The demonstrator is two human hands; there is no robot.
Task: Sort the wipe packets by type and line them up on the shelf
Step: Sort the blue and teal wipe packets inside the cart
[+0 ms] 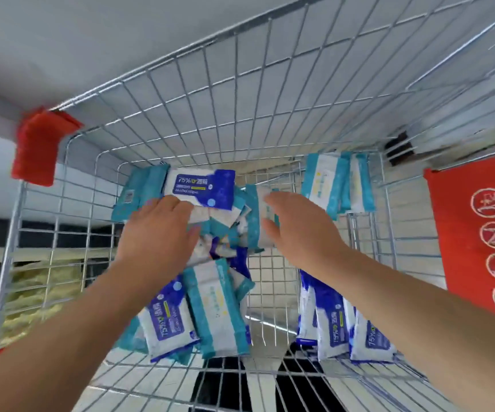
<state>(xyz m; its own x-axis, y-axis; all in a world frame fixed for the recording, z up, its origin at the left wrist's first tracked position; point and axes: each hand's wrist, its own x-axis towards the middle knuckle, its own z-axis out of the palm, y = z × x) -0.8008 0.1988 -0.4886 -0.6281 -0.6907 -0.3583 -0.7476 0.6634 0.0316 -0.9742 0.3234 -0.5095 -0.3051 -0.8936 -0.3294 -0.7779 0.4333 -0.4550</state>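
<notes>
L fingers [185, 214] pressed together, bent onto pile [219, 233] of mixed packets mid-cart; can't tell if they grip. R fingers [273, 200] slightly spread, thumb apart, touching teal packet [253, 221] just beside pile. I see L hand [160, 230] and R hand [299, 230] both inside cart [240, 99]. Blue row [332, 325] upright near-right, teal row [329, 182] far-right. Red sign [483, 233] on cart's right.

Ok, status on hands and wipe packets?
Left hand resting on mixed packet pile. Right hand open at teal packet. All inside wire cart; nothing blocking.
</notes>
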